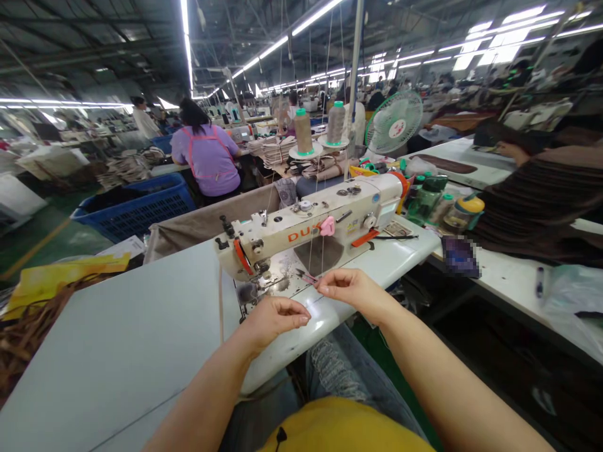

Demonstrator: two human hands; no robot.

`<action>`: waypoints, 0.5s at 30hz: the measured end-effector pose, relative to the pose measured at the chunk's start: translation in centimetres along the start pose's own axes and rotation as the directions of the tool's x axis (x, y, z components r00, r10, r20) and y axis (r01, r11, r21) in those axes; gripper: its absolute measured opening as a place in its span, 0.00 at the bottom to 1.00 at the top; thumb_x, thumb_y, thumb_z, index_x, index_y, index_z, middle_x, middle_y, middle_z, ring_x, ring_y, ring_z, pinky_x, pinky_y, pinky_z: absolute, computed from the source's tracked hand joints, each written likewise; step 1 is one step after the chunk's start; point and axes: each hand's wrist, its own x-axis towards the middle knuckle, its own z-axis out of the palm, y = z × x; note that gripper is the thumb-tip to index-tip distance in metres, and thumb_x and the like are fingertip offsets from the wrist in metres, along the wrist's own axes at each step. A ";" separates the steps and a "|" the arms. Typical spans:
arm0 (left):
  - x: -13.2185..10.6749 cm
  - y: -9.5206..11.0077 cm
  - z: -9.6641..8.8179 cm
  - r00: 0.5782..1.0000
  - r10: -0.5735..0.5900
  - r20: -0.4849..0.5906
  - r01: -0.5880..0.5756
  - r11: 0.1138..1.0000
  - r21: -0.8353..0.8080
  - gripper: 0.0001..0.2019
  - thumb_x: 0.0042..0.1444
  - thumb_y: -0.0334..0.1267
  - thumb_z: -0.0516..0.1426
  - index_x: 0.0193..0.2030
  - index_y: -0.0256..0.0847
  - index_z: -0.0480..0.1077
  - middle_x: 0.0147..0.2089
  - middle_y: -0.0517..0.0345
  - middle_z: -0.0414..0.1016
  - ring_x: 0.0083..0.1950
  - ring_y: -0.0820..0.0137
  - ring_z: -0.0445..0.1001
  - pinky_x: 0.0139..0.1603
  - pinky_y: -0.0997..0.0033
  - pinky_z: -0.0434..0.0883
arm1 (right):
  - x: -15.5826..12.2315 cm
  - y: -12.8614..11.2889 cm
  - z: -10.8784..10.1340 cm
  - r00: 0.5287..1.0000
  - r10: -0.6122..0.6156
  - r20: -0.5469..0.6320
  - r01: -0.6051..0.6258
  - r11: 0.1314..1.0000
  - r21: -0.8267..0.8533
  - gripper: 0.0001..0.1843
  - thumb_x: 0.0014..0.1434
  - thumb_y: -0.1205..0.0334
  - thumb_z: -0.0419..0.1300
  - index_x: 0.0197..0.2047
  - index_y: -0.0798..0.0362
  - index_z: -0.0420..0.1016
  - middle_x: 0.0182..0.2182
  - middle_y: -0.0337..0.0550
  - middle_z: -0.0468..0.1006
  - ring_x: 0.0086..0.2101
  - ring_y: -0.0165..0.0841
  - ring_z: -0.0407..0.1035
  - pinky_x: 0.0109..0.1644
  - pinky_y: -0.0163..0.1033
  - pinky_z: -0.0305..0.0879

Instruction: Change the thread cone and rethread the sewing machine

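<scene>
My left hand (pixel 276 317) is closed in a pinch on a thin thread in front of a white sewing machine (pixel 311 229). My right hand (pixel 351 290) is also pinched, holding the same thread taut, with small pink snips (pixel 307 277) at its fingertips. The thread runs up from my right hand toward the machine. Both hands hover over the white table (pixel 141 339) near the needle plate (pixel 277 284).
Two thread cones (pixel 304 130) stand behind the machine, and a green fan (pixel 394 122) beside them. Bottles and clutter (pixel 440 204) sit at the right. Brown strips (pixel 28 326) and yellow sheets lie at the left. A person in purple (pixel 207 154) sits ahead by a blue crate (pixel 141 207).
</scene>
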 end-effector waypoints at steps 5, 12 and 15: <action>0.2 -0.6 0.1 1.000 -0.008 -0.012 0.008 1.000 0.002 0.24 0.36 0.55 0.76 0.34 0.38 0.84 0.36 0.50 0.82 0.39 0.65 0.73 0.44 0.68 0.68 | -0.1 0.1 -0.2 0.998 -0.002 -0.061 -0.001 0.999 -0.052 0.24 0.42 0.40 0.77 0.31 0.53 0.83 0.45 0.47 0.83 0.49 0.43 0.73 0.62 0.49 0.60; 0.4 0.4 0.4 0.997 0.066 -0.048 -0.069 0.995 -0.069 0.27 0.38 0.60 0.76 0.36 0.38 0.84 0.33 0.50 0.79 0.35 0.67 0.70 0.41 0.68 0.65 | -0.4 -0.4 -0.1 0.999 0.001 -0.033 -0.001 1.000 -0.007 0.26 0.41 0.37 0.78 0.31 0.52 0.84 0.50 0.50 0.84 0.57 0.48 0.71 0.69 0.53 0.54; 0.7 1.1 0.8 0.995 0.075 -0.059 -0.082 0.989 -0.126 0.29 0.37 0.59 0.77 0.39 0.39 0.84 0.35 0.50 0.80 0.36 0.67 0.70 0.42 0.68 0.65 | -0.4 -0.5 0.2 0.999 -0.002 -0.039 0.003 1.000 0.004 0.27 0.40 0.37 0.79 0.31 0.51 0.84 0.49 0.49 0.84 0.57 0.48 0.71 0.70 0.54 0.54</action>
